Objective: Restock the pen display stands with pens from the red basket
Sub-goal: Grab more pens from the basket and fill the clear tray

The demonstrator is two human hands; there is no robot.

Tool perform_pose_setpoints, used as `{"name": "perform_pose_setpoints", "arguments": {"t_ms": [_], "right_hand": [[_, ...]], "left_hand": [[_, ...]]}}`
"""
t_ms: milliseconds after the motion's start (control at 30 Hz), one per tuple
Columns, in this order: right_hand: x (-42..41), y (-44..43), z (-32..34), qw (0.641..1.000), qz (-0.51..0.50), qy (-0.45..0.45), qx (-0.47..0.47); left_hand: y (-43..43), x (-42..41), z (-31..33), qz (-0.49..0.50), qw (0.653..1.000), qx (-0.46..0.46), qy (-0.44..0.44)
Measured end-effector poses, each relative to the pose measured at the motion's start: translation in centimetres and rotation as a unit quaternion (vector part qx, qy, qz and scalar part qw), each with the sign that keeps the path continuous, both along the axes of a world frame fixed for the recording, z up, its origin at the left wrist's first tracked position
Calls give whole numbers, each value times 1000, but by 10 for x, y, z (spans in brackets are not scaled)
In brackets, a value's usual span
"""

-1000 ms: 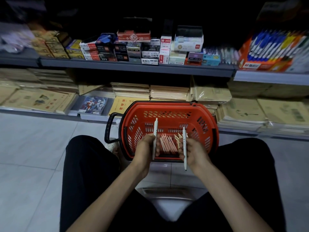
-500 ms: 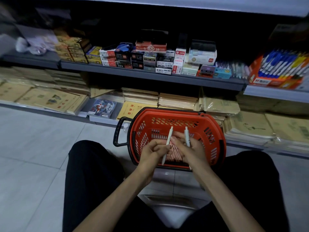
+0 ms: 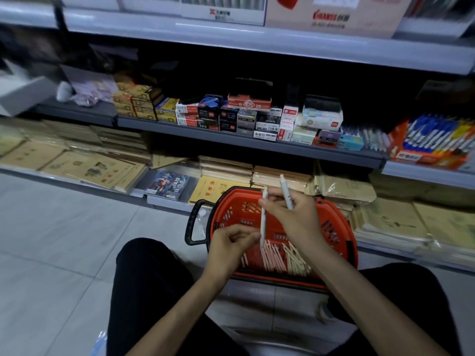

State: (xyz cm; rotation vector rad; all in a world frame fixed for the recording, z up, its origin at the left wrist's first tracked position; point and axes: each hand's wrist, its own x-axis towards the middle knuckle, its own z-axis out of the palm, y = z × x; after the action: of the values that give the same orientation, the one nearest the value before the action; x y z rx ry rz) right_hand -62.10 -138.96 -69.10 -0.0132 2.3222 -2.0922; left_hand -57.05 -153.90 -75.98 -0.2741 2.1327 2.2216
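Half a second ago both hands were low, down over the pens in the basket, and the two white pens stood close side by side. Now the hands are higher and the view has tipped up, so one more shelf shows at the top. The left hand [image 3: 231, 244] has its fingers curled, and its thumb and first finger pinch the low part of a white pen [image 3: 263, 222]. The right hand [image 3: 298, 217] is above it. Its fingers are curled round a second white pen [image 3: 284, 187], and its fingertips [image 3: 266, 203] also touch the top part of the first pen. The first pen stands almost straight up and down, with its bottom end pointing into the red basket [image 3: 336, 227]. The second pen leans a little — its top end points up and to the left, toward the shelves, and its low end is hidden in the hand. Both pens are up over the basket. The basket sits on the floor between the person's knees, just in front of the bottom shelf — pink pens [image 3: 272, 258] and cream pens [image 3: 295, 259] lie in a heap on its bottom.
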Motion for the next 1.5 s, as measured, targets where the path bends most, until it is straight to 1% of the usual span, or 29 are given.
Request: {"name": "perform_pose_setpoints", "arguments": {"t_ms": [100, 167, 267, 433, 567, 667, 800, 900, 967, 1100, 1233, 1333, 1500], "right_hand": [[-19, -8, 26, 1000, 10, 22, 8], [-28, -12, 41, 999, 18, 27, 13], [-44, -15, 73, 998, 26, 50, 25], [-75, -24, 138, 991, 26, 127, 44], [-104, -38, 200, 985, 22, 173, 5], [-122, -45, 243, 971, 26, 237, 31], [-145, -51, 290, 955, 4, 290, 54], [-165, -55, 316, 951, -26, 302, 67], [-178, -57, 331, 944, -58, 314, 84], [-205, -63, 353, 934, -85, 333, 95], [-232, -66, 368, 927, -97, 342, 115], [-253, -69, 371, 929, -100, 336, 120], [-279, -72, 367, 929, -106, 322, 149]], "left_hand": [[-10, -12, 30, -13, 999, 3, 32], [-16, -22, 50, -22, 997, -20, 66], [-26, -48, 85, -5, 993, -46, 108], [-39, -88, 144, 10, 980, -88, 180], [-47, -121, 200, 42, 965, -103, 238], [-54, -152, 240, 56, 957, -115, 260], [-58, -183, 286, 70, 944, -145, 287], [-59, -201, 316, 76, 940, -151, 297], [-57, -218, 331, 90, 928, -181, 312], [-52, -257, 359, 134, 913, -232, 307], [-50, -285, 386, 156, 915, -248, 278], [-52, -305, 389, 184, 912, -262, 255], [-48, -324, 385, 200, 915, -270, 222]]}}
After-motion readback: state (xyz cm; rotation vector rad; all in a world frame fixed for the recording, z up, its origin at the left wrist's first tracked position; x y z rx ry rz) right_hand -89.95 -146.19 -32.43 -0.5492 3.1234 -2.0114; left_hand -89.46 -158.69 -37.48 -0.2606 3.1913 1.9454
